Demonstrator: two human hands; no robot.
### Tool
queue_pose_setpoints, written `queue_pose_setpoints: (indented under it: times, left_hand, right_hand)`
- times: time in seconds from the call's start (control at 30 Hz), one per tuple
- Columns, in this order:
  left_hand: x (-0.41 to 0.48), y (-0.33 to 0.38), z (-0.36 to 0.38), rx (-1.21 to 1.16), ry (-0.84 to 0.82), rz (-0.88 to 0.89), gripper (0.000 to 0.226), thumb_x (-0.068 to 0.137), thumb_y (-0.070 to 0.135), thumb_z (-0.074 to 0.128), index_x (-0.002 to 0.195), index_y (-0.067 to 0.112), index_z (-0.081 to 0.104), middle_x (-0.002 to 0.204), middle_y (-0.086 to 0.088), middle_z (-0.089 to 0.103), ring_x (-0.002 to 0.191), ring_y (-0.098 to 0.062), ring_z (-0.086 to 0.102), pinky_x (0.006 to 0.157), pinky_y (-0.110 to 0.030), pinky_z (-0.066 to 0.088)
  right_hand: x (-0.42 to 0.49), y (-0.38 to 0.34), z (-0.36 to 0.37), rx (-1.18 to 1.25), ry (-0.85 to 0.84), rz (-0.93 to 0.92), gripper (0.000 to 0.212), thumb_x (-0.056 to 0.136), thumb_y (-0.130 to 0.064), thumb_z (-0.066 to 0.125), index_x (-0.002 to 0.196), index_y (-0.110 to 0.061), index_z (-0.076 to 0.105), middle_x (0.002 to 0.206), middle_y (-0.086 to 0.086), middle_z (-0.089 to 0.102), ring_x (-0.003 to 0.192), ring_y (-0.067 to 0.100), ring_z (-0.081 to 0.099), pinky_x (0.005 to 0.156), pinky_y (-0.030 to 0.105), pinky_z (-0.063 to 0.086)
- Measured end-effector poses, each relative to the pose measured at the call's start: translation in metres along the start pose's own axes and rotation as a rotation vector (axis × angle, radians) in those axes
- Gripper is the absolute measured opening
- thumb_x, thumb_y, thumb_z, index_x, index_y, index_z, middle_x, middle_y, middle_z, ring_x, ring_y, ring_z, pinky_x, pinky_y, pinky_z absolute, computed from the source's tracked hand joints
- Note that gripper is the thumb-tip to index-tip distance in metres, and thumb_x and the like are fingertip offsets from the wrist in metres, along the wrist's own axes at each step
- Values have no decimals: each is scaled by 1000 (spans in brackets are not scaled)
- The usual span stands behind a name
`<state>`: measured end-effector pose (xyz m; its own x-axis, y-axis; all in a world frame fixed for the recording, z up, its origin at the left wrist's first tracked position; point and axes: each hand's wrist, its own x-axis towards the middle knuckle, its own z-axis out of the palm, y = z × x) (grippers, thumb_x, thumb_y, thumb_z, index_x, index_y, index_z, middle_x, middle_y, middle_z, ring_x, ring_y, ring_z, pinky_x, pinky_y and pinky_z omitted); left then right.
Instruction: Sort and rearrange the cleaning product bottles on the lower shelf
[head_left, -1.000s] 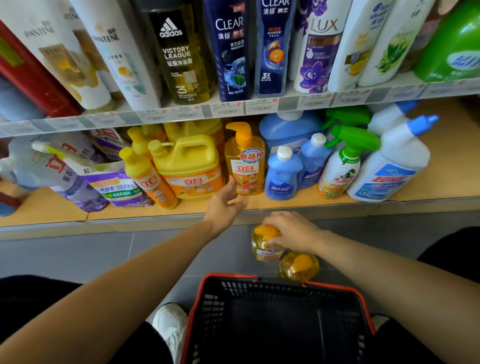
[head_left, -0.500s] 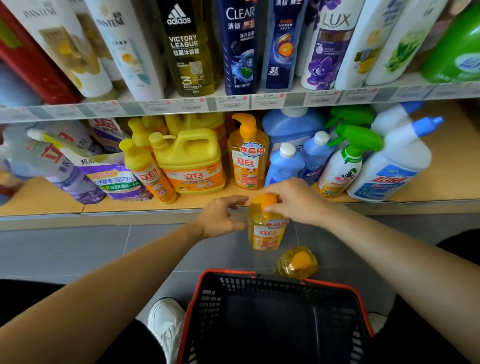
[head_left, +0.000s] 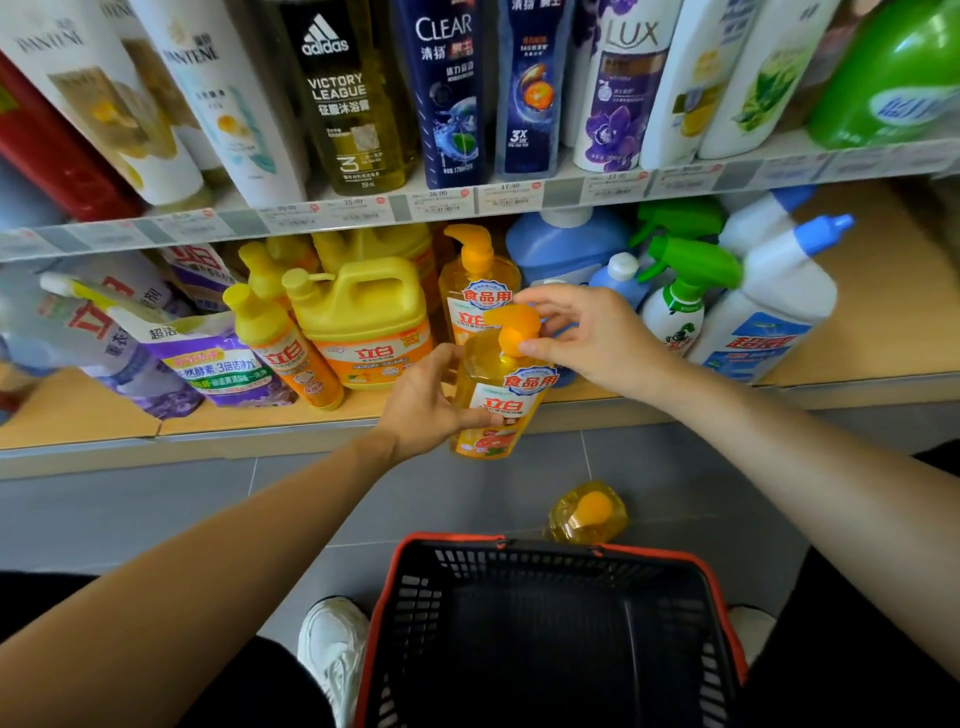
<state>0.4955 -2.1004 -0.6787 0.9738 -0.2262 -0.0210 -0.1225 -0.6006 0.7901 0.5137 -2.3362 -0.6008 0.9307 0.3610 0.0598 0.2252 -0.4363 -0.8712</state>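
Note:
An orange pump bottle (head_left: 496, 400) of dish soap hangs in the air just in front of the lower shelf (head_left: 883, 322). My left hand (head_left: 426, 402) grips its body from the left. My right hand (head_left: 587, 332) pinches its orange pump head from the right. Right behind it on the shelf stands a matching pump bottle (head_left: 475, 280). To the left are a yellow jug (head_left: 363, 317) and a slim yellow bottle (head_left: 280, 343); to the right, blue bottles (head_left: 566, 244), a green spray bottle (head_left: 680, 291) and a white bottle with a blue cap (head_left: 769, 312).
Another orange pump bottle (head_left: 587, 512) stands on the grey floor beside a black basket with a red rim (head_left: 545, 623). Purple refill pouches (head_left: 208, 358) lie at the shelf's left. The upper shelf (head_left: 467, 200) holds shampoo bottles. My white shoe (head_left: 332, 644) is at the basket's left.
My right hand lifted the orange pump bottle from the floor up to the shelf's edge. My left hand moved in and took hold of its body.

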Motion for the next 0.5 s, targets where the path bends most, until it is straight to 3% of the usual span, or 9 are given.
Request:
queue_pose_setpoints:
  times: [0.1, 0.2, 0.27, 0.37, 0.5]
  left_hand:
    - [-2, 4, -9, -15, 36, -9, 77, 56, 59, 87, 117, 23, 58, 109, 12, 68, 98, -6, 66, 84, -36, 59]
    - [-2, 6, -16, -36, 62, -5, 81, 55, 57, 88, 121, 17, 60, 115, 4, 71, 103, -15, 67, 87, -37, 58]
    - [-1, 8, -21, -58, 99, -18, 79, 56, 54, 90, 119, 16, 61, 114, 5, 71, 103, -12, 67, 85, -31, 57]
    - [1, 12, -27, -108, 161, -35, 74, 56, 53, 89, 114, 18, 61, 107, 14, 70, 97, 2, 66, 75, -15, 54]
    - [8, 19, -27, -194, 254, -53, 80, 56, 51, 90, 119, 13, 58, 113, 7, 71, 99, 2, 67, 75, -18, 58]
  right_hand:
    - [-8, 8, -11, -11, -60, 76, 64, 76, -27, 86, 133, -21, 58, 117, -4, 68, 92, 8, 71, 82, 30, 58]
    - [-18, 20, -21, 39, -147, 187, 42, 76, -28, 85, 114, -28, 67, 104, -4, 72, 80, 9, 71, 82, 37, 60]
    - [-26, 29, -24, 45, -257, 237, 36, 76, -27, 85, 106, -32, 67, 98, -4, 74, 76, 7, 69, 77, 33, 61]
    - [-41, 46, -16, -130, -501, 250, 40, 74, -26, 88, 107, -33, 67, 97, -6, 72, 74, 0, 67, 67, 17, 54]
    - [-61, 63, 7, -308, -705, 257, 51, 72, -31, 89, 118, -26, 68, 95, -13, 63, 81, 8, 63, 68, 20, 53]
